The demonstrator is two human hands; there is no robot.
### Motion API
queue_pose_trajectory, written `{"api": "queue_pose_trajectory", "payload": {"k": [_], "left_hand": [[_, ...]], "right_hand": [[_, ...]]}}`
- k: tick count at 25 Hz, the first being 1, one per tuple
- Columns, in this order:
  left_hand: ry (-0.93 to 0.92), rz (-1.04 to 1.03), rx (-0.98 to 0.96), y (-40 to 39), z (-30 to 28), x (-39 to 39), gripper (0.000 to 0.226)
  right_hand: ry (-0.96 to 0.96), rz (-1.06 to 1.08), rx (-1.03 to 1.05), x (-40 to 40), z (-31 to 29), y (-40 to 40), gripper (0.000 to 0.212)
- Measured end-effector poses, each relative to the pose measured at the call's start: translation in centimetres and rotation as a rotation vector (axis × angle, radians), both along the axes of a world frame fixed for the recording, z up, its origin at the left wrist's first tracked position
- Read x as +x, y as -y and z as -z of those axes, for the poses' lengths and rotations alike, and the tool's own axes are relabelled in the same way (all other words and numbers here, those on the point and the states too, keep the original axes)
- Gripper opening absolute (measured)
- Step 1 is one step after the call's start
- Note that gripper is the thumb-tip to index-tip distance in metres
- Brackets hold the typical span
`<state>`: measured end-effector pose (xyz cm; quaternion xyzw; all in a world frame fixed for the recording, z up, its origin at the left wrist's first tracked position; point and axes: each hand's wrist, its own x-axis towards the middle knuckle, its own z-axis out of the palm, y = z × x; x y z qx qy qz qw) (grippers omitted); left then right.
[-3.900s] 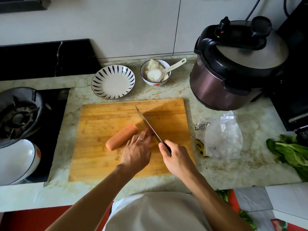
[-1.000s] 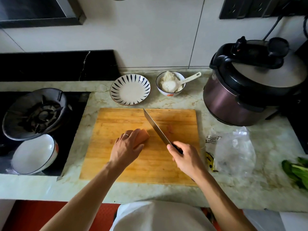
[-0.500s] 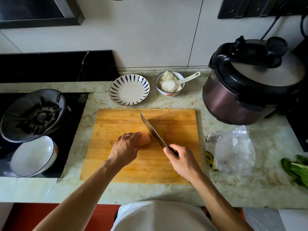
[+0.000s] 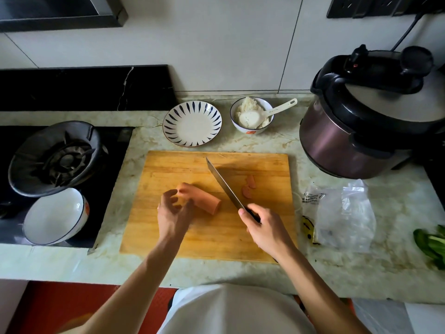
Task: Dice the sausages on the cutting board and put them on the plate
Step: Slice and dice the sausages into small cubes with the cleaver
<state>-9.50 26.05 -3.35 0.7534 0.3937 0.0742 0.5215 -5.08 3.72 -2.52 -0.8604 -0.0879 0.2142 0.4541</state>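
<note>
A pink sausage [image 4: 208, 203] lies on the wooden cutting board [image 4: 265, 235], its cut end facing right. My left hand [image 4: 172, 213] holds its left end with curled fingers, and the hand is blurred. My right hand [image 4: 265, 229] grips the handle of a knife [image 4: 224, 185]. The blade sits just right of the sausage with its tip pointing to the far left. Two cut slices [image 4: 248, 189] lie on the board right of the blade. Behind the board stands the blue-striped white plate [image 4: 192, 124], which holds nothing.
A bowl of rice [image 4: 251, 115] with a white spoon stands beside the plate. A pressure cooker [image 4: 366, 121] fills the right rear. A plastic bag [image 4: 342, 213] and greens [image 4: 431, 244] lie right of the board. A gas burner [image 4: 56, 157] and a white bowl [image 4: 54, 216] sit at the left.
My left hand has slid left along the sausage, baring more of it. The knife has lifted away to the right of the cut end. Two slices now lie beside the blade.
</note>
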Motion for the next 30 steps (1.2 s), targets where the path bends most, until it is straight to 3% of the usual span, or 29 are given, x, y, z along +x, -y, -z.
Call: {"api": "queue_pose_trajectory", "payload": {"k": [2, 3, 8, 15, 19, 30], "left_hand": [[-0.104, -0.157, -0.270, 0.9, -0.4, 0.8, 0.066], [-0.117, -0.159, -0.299, 1.1, -0.4, 1.3, 0.071], [-0.131, -0.059, -0.234, 1.0, -0.4, 3.5, 0.095], [-0.068, 0.055, -0.229, 0.7, -1.0, 3.8, 0.068], [-0.087, 0.015, -0.241, 0.9, -0.9, 3.7, 0.062], [-0.116, 0.012, -0.315, 1.5, -1.3, 3.5, 0.059]], "right_hand": [[-0.011, -0.001, -0.016, 0.1, 0.3, 0.0, 0.045], [-0.012, -0.008, -0.018, 0.1, 0.3, 0.0, 0.048], [-0.026, -0.057, 0.006, -0.4, -0.5, 0.1, 0.052], [0.003, -0.032, 0.004, -0.4, -1.7, 0.0, 0.043], [0.015, -0.032, 0.007, -0.6, -2.4, -0.8, 0.033], [0.070, -0.141, -0.040, -1.9, -4.5, -2.7, 0.036]]}}
